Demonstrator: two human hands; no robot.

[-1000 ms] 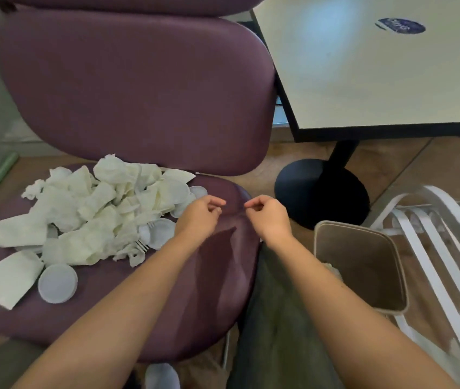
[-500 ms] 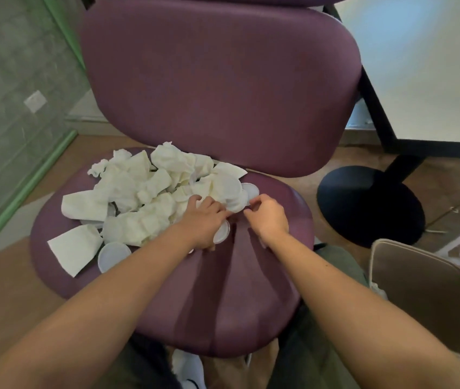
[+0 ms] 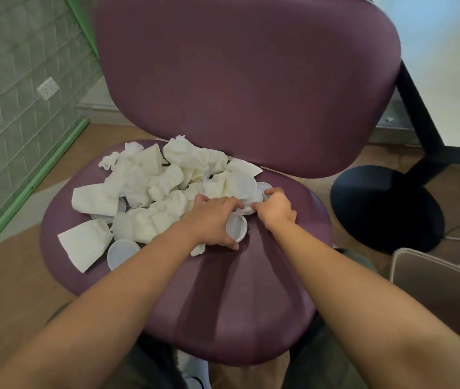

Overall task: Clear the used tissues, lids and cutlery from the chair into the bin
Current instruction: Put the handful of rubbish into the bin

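I see both forearms reaching over the chair (image 3: 223, 299) seat. My left hand (image 3: 212, 220) curls round a lid (image 3: 236, 227); my right hand (image 3: 275, 207) pinches a lid (image 3: 247, 210) at the tissue pile (image 3: 161, 189) edge.

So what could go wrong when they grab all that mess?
The left hand holds a lid near the seat's front, so it might slip to the floor. The tissues are loose and could scatter off the edge. The bin sits off to the right, so bits may drop on the way.
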